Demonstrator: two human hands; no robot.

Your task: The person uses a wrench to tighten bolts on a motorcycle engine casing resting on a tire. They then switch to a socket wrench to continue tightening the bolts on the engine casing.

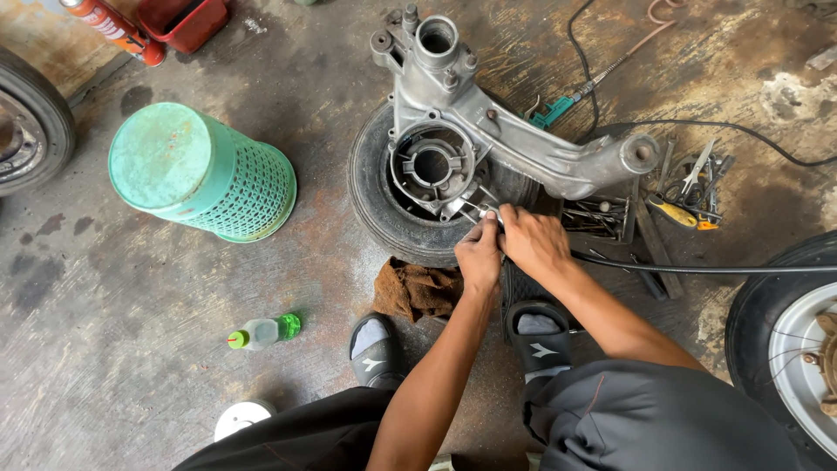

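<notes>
vehicle repair workshop, oil-stained concrete floor (131, 288), engine casing (488, 131) on tyre (384, 209), scattered hand tools (689, 192)

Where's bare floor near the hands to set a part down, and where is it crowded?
Bare concrete lies between the green basket, the tyre under the engine casing and the small bottle. Crowded: right of both hands, left hand and right hand, where loose tools and a cable lie; a brown rag sits below.

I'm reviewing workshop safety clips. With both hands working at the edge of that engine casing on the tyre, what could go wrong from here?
1. The engine casing rests only on a tyre; pushing might rock it.
2. Both hands, left hand and right hand, crowd one small metal tool; a slip could nick fingers.
3. A black cable runs under the right forearm and might snag.
</notes>
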